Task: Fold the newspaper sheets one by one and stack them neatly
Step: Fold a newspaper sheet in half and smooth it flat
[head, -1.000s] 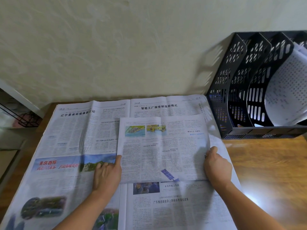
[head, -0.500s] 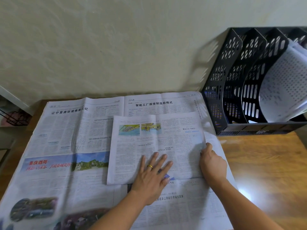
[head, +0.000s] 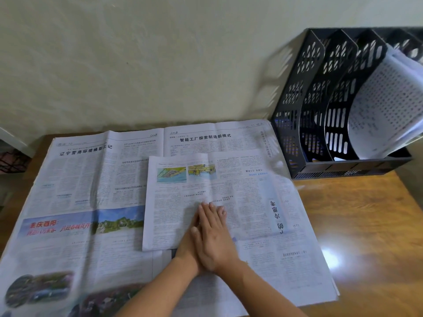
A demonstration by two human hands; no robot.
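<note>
We have a single view, from a wide-angle camera worn on the head, looking forward and steeply down onto the table [head: 357,225] from close above. Our forearms enter from the bottom edge, so the near side lies just below us. The view faces the wall [head: 160,65] behind the table, and straight edges bow toward the frame's corners. There is no second view to share anything with.

Open sheet [head: 75,202]: spread flat on the table [head: 366,225], left and centre.
Folded sheet [head: 183,202]: on the open sheet, right of centre.
Hands [head: 210,234]: overlapped on the folded sheet's near part.
File rack [head: 320,110]: far right, against the wall [head: 160,53], papers [head: 384,106] in it.
</note>
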